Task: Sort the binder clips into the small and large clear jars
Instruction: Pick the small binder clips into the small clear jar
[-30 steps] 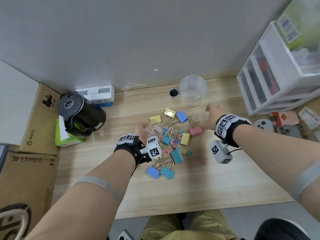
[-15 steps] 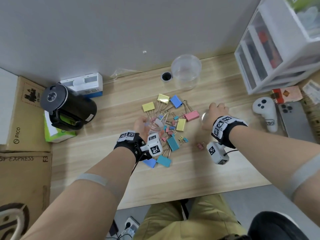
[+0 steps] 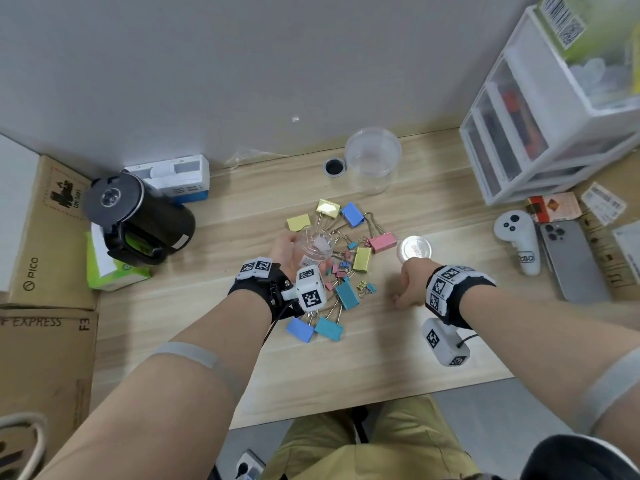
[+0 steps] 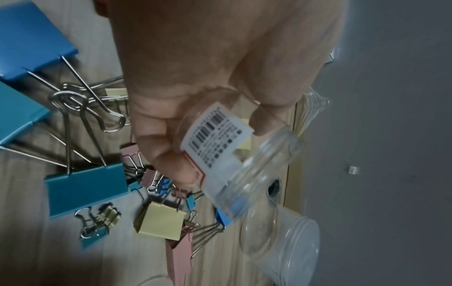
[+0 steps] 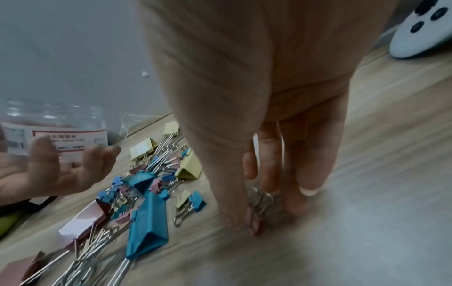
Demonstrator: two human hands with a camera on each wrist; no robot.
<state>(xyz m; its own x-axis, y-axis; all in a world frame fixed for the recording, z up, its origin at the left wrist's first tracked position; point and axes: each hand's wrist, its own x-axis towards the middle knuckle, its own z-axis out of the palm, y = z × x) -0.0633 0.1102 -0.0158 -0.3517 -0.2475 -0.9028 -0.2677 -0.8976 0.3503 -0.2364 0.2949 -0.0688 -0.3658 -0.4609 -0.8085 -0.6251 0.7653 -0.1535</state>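
Note:
My left hand (image 3: 294, 252) grips the small clear jar (image 3: 317, 245), tilted and without its lid, just above the left side of the binder clip pile (image 3: 346, 258). In the left wrist view the labelled small jar (image 4: 234, 154) sits between thumb and fingers. My right hand (image 3: 407, 285) reaches down to the table right of the pile. There its thumb and fingers (image 5: 266, 218) pinch a small pink binder clip (image 5: 254, 222). The large clear jar (image 3: 373, 161) stands open at the back by the wall. A round lid (image 3: 414, 249) lies flat beside a large pink clip (image 3: 382, 242).
A black kettle (image 3: 138, 220) and cardboard boxes (image 3: 41, 237) stand at the left. At the right are a white drawer unit (image 3: 540, 133), a white controller (image 3: 517, 240) and a phone (image 3: 571, 258). A cable hole (image 3: 334, 167) sits beside the large jar.
My right hand left the lid lying on the table, moved toward me and came down on the small pink clip. The left hand kept holding the small jar.

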